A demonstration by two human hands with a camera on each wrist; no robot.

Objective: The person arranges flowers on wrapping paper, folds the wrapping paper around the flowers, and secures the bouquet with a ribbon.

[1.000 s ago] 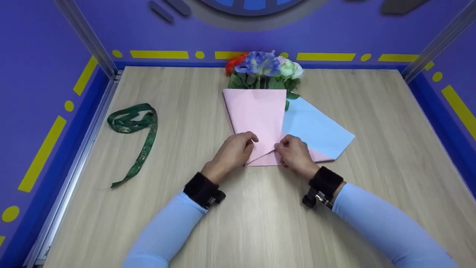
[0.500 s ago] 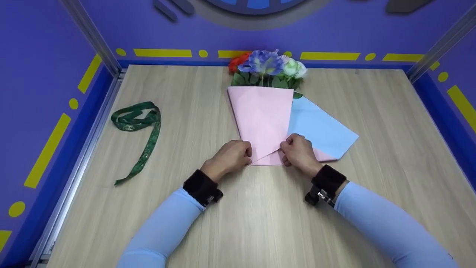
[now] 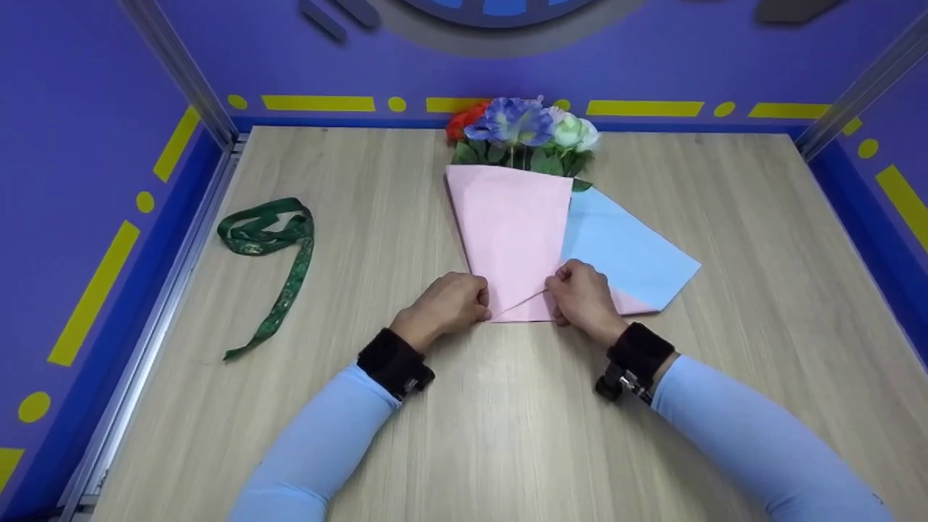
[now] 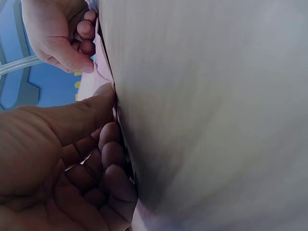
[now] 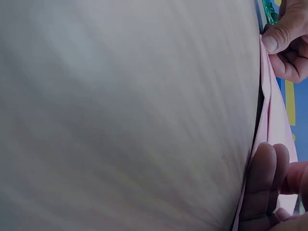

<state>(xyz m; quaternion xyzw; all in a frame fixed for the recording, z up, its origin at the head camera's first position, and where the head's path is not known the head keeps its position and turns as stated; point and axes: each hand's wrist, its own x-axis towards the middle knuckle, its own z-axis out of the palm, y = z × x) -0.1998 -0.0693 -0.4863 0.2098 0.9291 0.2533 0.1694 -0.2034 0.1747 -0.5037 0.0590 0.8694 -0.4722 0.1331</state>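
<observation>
In the head view, a bunch of flowers (image 3: 511, 123) in red, purple and pale green lies partly wrapped in two-toned paper. Its pink flap (image 3: 511, 232) is folded over the stems from the left. The blue side of the wrapping paper (image 3: 616, 243) spreads out to the right. My left hand (image 3: 444, 308) pinches the lower left corner of the pink flap, its thumb on the paper in the left wrist view. At the flap's slanting lower right edge, my right hand (image 3: 582, 297) grips the paper between thumb and curled fingers. The stems are hidden under the flap.
A loosely coiled green ribbon (image 3: 283, 243) lies on the left of the wooden table (image 3: 464, 435), its tail stretching toward the front. Blue walls (image 3: 362, 65) with yellow marks enclose the table at the back and both sides.
My left hand has gone from lying over the pink flap to pinching its lower left corner. The flap's upper edge has shifted slightly right and tilted. My right hand keeps its hold.
</observation>
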